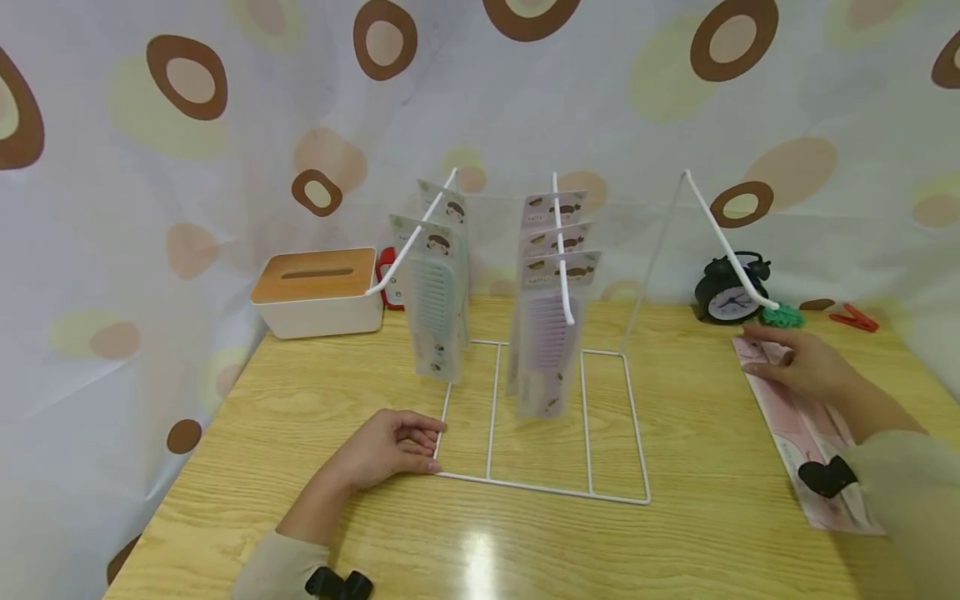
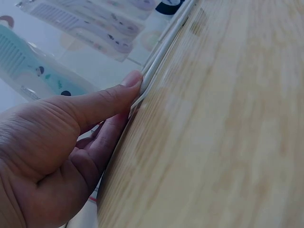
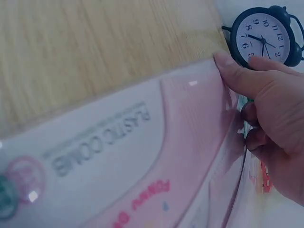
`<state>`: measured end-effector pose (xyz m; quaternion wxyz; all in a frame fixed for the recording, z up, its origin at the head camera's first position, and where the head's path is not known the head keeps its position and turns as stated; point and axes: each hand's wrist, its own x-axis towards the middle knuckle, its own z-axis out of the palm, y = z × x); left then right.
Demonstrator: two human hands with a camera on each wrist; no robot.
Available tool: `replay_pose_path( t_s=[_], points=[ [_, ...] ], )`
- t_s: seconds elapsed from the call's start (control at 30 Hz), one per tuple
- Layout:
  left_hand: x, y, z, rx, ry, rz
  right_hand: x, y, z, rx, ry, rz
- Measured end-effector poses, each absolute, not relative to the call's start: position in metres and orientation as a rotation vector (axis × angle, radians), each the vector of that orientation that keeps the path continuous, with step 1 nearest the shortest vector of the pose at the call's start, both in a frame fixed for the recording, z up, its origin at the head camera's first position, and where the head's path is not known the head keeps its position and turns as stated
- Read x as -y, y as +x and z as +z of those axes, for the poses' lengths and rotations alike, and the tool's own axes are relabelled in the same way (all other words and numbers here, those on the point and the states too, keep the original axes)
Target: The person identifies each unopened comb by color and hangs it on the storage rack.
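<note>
A white wire display rack stands on the table. At its front left corner my left hand pinches the base wire between thumb and fingers; the left wrist view shows this hand close up. Mint-green packaged combs hang from the left hook and purple packaged combs from the middle one. Nothing hangs on the right hook. Over on the right, my right hand grips the far end of a pink packaged comb, its thumb on the edge. Other pink packs lie alongside.
Behind the rack's left side are a white tissue box with a wooden lid and a red-framed object. A black alarm clock, a green bundle and a red clip stand or lie at the back right.
</note>
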<state>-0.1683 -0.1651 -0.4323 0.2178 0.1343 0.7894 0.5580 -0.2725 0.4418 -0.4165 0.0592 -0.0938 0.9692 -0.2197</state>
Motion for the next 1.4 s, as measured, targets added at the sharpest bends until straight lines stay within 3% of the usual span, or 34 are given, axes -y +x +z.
replay_pose_path(
  t_s=[0.3,0.57,1.23,1.4],
  points=[
    [0.166,-0.169,-0.432,-2.189,0.390,1.550,-0.424,-0.277,-0.417,-3.007,-0.143,-0.700],
    [0.165,-0.169,-0.433,-2.183,0.386,1.554,-0.413,-0.269,-0.409,-3.109,-0.080,-1.076],
    [0.165,-0.168,-0.435,-2.191,0.391,1.544,-0.362,-0.191,-0.308,-2.956,-0.054,-1.694],
    [0.167,-0.169,-0.435,-2.188,0.393,1.550,-0.349,-0.171,-0.292,-2.758,-0.201,-2.010]
  ],
)
